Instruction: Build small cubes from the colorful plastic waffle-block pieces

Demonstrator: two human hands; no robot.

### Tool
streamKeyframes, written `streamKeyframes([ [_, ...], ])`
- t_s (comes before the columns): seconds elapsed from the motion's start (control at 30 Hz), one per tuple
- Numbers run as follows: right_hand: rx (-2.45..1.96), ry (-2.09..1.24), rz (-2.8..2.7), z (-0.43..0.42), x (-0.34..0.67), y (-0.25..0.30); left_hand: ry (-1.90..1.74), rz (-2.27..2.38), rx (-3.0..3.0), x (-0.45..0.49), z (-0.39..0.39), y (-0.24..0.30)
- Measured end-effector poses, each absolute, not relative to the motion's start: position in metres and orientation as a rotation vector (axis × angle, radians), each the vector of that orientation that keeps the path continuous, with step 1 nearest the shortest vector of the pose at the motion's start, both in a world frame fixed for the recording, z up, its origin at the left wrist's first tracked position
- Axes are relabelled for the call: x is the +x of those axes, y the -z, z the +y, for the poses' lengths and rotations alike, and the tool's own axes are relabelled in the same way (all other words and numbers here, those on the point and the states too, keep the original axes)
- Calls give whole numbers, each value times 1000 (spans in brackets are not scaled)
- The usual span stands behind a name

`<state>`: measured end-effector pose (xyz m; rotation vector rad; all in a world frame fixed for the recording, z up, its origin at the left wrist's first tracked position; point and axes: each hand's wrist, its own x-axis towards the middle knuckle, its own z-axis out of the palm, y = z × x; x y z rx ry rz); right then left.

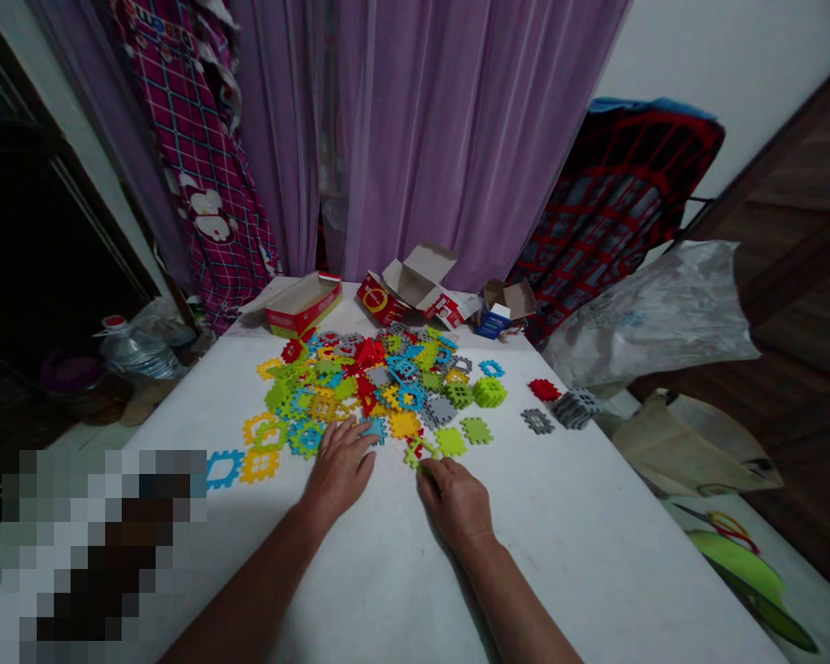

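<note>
A big pile of interlocking plastic tiles in red, yellow, blue, green and grey covers the middle of the white table [401, 581]. My left hand [338, 468] lies at the pile's near edge with its fingers spread, the fingertips touching a blue tile [373, 430]. To its right, my right hand [457, 498] has curled fingers closed at the edge of a green tile [420, 450], partly hidden by them. Beyond that hand lie a solid light-green tile [450, 441] and another green tile [477, 430].
At the back stand an open red box [304, 306], another red carton [387, 300] and a blue box [492, 320]. Stacked grey tiles [576, 408] and a red tile stack [544, 390] sit near the right edge. A pixelated patch hides the lower left.
</note>
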<state>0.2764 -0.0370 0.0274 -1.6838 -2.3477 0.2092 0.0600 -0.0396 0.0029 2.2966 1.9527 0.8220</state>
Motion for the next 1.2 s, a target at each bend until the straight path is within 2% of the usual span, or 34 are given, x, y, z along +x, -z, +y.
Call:
streamKeyframes([
  [0.37,-1692,-488,-1951,-30,271,-26,-799,1947,2296,59,-39,-3],
  [0.63,-1368,-486,-2104,-17,314,-15,-820,1948,2299,59,-38,0],
  [1.2,-1478,-487,-2345,-19,301,-31,-811,1958,2308,59,-38,1],
])
